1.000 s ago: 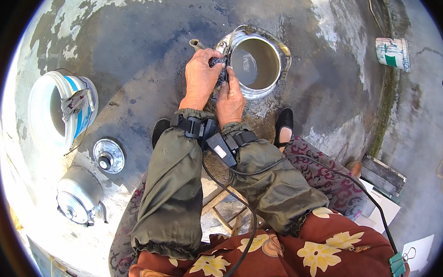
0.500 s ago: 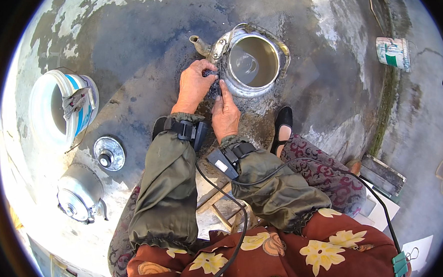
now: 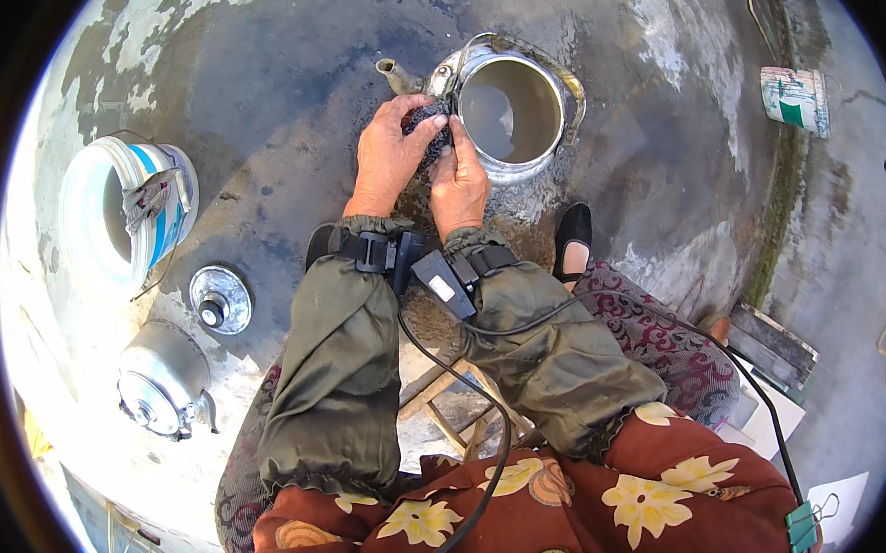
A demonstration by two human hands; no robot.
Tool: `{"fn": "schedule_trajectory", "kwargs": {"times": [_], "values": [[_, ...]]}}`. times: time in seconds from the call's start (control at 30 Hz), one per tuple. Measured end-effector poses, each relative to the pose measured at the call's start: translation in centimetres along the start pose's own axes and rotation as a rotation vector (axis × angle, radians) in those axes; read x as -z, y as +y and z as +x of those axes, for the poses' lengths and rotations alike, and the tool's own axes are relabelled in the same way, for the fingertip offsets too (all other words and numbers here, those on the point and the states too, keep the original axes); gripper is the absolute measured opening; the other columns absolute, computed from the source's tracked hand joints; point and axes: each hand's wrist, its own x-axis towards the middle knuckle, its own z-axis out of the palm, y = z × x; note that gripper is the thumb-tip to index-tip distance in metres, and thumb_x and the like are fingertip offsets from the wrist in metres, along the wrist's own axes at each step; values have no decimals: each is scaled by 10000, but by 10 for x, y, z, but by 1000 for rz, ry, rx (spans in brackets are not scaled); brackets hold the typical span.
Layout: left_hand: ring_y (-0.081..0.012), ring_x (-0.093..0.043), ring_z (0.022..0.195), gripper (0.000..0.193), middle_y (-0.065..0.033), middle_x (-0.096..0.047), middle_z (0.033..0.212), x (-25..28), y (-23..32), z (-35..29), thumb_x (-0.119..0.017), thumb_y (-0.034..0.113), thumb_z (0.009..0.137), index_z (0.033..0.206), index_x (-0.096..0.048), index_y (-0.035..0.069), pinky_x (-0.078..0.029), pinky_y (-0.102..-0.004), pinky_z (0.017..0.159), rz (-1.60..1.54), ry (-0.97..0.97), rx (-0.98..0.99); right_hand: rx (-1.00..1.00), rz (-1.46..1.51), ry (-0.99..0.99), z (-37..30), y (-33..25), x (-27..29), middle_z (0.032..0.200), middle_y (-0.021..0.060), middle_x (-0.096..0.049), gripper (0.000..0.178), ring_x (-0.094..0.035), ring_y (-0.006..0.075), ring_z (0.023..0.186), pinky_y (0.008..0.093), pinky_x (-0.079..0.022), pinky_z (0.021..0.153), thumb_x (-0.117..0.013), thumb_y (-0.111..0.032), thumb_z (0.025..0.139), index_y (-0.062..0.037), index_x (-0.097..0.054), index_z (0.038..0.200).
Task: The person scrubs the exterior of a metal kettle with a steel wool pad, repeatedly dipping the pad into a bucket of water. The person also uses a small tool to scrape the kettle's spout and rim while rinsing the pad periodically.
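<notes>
Silver, round-mouthed metal kettle on the grey, patchy concrete floor, just beyond your hands, mouth up. Your left hand: curled, thumb and fingers pinched on a dark, coarse-textured scrubbing pad at the kettle's left side. Your right hand: fingers drawn close together, tips by the pad and rim; cannot tell whether they grip anything. Murky grey water inside; stubby spout points far left. Farther out, left: white plastic bucket with blue stripes, grey rag over its edge. Nearer: round silver lid with black knob, then a lidded silver metal kettle. Far right: small white bucket with green patch.
</notes>
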Motion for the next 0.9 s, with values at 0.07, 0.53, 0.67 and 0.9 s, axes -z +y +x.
{"fn": "schedule_trajectory", "kwargs": {"times": [0.07, 0.53, 0.67, 0.9], "values": [[-223, -619, 857, 408, -118, -614, 996, 2, -6, -12, -737, 173, 736, 1117, -629, 74, -498, -330, 750, 74, -73, 111, -72, 106, -71, -16, -2, 11, 695, -3, -504, 402, -437, 70, 581, 252, -414, 543, -471, -52, 932, -111, -501, 1329], [-258, -639, 850, 227, -81, -652, 925, -2, -9, -10, -690, 82, 713, 934, -647, 111, -499, -343, 743, 67, 30, -23, -74, 13, -129, -31, 4, 19, 650, -7, -470, 401, -441, 69, 588, 248, -419, 553, -486, -74, 936, -138, -507, 1332], [-229, -641, 803, 238, -67, -654, 904, 1, -18, -20, -710, 93, 703, 934, -651, 99, -499, -324, 726, 64, -32, 158, -130, -1, -293, -43, 2, 44, 660, -28, -468, 418, -420, 57, 588, 230, -414, 555, -480, -52, 935, -138, -499, 1343], [-214, -629, 774, 255, -77, -640, 890, -3, -9, -17, -712, 144, 727, 973, -659, 109, -496, -318, 711, 14, 76, 108, -47, -31, -220, -15, 4, 34, 660, -29, -488, 391, -408, 59, 552, 238, -398, 516, -490, -64, 938, -134, -520, 1321]]}}
